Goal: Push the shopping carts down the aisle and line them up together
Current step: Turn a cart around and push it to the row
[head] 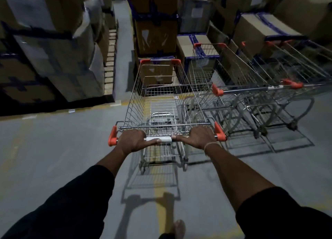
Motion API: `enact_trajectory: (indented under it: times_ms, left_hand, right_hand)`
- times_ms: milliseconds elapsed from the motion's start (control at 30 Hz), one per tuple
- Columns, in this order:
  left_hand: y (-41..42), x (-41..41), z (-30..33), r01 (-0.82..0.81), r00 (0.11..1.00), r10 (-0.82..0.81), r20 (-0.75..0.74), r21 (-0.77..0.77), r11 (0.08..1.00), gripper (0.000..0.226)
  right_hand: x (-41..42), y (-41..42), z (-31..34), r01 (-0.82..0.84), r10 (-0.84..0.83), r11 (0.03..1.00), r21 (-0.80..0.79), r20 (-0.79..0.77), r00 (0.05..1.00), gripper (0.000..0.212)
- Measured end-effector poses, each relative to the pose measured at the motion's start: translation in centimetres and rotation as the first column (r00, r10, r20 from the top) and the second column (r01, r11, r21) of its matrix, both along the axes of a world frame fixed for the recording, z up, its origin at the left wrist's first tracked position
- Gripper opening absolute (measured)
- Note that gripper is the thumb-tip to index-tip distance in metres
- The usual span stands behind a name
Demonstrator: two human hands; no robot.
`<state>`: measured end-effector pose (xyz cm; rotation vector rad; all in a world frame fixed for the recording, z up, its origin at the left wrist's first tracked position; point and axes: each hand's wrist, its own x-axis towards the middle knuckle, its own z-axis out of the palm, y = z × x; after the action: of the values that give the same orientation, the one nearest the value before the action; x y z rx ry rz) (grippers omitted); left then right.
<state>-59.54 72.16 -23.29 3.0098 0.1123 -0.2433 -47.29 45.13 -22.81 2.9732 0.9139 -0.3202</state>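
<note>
Head view looks down two dark-sleeved forearms to a wire shopping cart [161,102] that stands on the grey warehouse floor [53,149]. Both hands are on its handle bar [159,139], which has a white sleeve at its middle and orange end caps. The left hand [133,140] wraps the bar to the left of the white sleeve, fingers curled over the top and thumb lying along the sleeve. The right hand [197,136] wraps the bar to the right of the sleeve, with a thin band [212,145] round the wrist. So each grip is closed round the handle and has hold of nothing else.

The held cart's basket is empty and points away from the person, toward a tall stack of cardboard boxes [154,35] bound with dark blue strapping. A faded yellow line [161,202] runs along the floor under the cart.

Just to the right stands a row of parked carts [251,88], nested into one another, their orange-capped handles facing roughly the same way; the picture is blurred there, so I count perhaps three or four. The nearest of them is just beside the held cart's right flank, and I cannot tell whether the two touch. More boxes rise behind that row and on racking [45,46] at left. A foot [179,228] shows at the bottom edge.
</note>
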Motion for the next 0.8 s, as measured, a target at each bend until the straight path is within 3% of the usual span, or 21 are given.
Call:
enact_trajectory:
  times_ms: [467, 667, 800]
  left_hand:
    - [4.7, 11.5, -0.7, -0.053, 0.997, 0.051, 0.055, 0.031, 0.998, 0.100]
    - [7.3, 15.8, -1.5, -0.068, 0.996, 0.067, 0.054, 0.005, 0.998, 0.099]
    - [8.7, 18.3, -1.6, -0.063, 0.997, 0.063, 0.033, 0.008, 0.998, 0.095]
  right_hand:
    - [12.9, 5.6, 0.5, -0.077, 0.077, 0.997, -0.023, -0.007, 0.997, 0.083]
    - [17.7, 8.0, -0.1, -0.055, 0.057, 0.997, 0.054, -0.046, 0.997, 0.103]
    - [19.9, 9.3, 0.1, -0.038, 0.042, 0.998, 0.055, -0.063, 0.997, 0.102]
